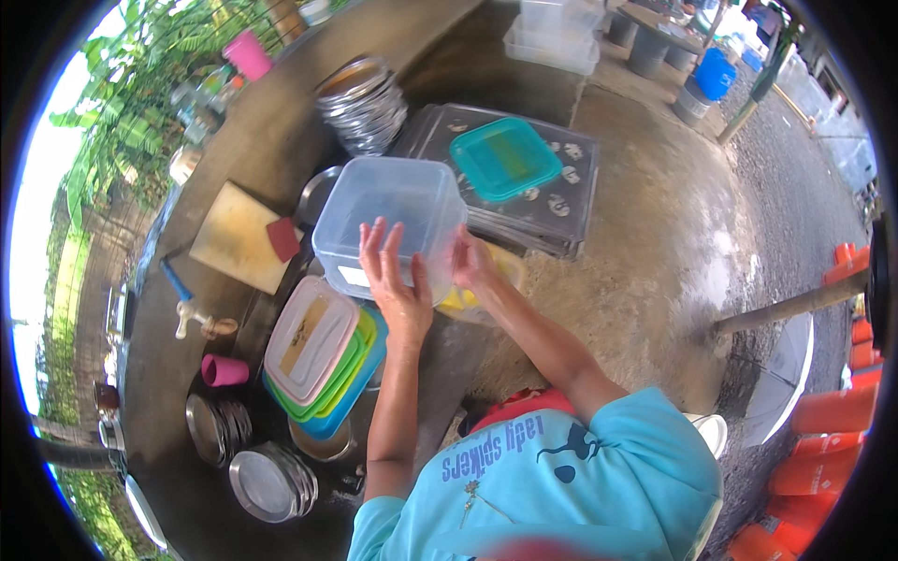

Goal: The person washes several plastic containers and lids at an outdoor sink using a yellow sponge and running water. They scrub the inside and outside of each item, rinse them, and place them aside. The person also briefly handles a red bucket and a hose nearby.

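Observation:
A clear plastic container (393, 189) is held up between my two hands, its base facing up. My left hand (398, 284) lies spread against its near side, beside a white label. My right hand (470, 259) grips its right side; some fingers are hidden by the plastic. Below and left of the container lies a stack of plastic lids (312, 336), pink on top of green, yellow and blue ones. A teal lid (505, 160) rests on stacked dark trays (581, 203) beyond the container. Something yellow (466, 303) shows partly behind my right wrist.
Stacked metal plates (365, 112) stand at the back; more metal plates (263, 484) sit lower left. A cutting board (231, 235) with a red piece, a tap (200, 322) and a pink cup (224, 370) are on the left. Clear bins (551, 42) stand at the top.

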Tool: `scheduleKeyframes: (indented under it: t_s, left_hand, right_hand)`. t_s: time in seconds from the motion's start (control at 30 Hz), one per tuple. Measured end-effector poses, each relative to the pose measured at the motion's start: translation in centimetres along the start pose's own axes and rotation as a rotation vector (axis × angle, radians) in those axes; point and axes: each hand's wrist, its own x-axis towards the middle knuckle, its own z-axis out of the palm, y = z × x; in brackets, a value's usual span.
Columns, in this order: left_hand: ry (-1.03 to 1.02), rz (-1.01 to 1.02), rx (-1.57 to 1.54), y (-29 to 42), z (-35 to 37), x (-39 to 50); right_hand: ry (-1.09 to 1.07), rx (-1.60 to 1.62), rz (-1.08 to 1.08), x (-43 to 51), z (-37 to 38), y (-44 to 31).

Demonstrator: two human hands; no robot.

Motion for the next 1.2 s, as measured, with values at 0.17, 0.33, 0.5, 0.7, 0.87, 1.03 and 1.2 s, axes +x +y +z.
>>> scheduleKeyframes:
  t_s: [0.17, 0.33, 0.5, 0.7, 0.87, 1.03, 1.2]
  left_hand:
    - [-0.076, 0.183, -0.257, 9.2, 11.9, 0.7]
    - [-0.309, 0.181, -0.452, 17.8, 27.8, -0.1]
    - [-0.641, 0.041, -0.553, 22.8, 41.3, 0.7]
    - [-0.679, 0.06, -0.547, 23.5, 52.6, 4.0]
    - [-0.751, 0.032, -0.525, 20.8, 62.4, 7.7]
    - [-0.7, -0.017, -0.479, 16.9, 73.2, 15.4]
    - [-0.632, -0.142, -0.471, 15.0, 80.5, 25.5]
  right_hand:
    - [-0.127, 0.035, -0.246, -5.1, -3.9, -17.7]
    - [-0.102, -0.05, -0.608, -12.6, -11.9, -38.4]
    - [0.233, 0.079, -0.933, -19.3, -17.6, -54.4]
    - [0.297, 0.086, -1.011, -19.3, -19.9, -65.5]
    - [0.322, 0.069, -0.957, -11.6, -18.6, -73.9]
    - [0.152, 0.049, -0.922, -0.9, -14.9, -82.6]
    - [0.087, 0.066, -0.883, 9.2, -9.4, -90.9]
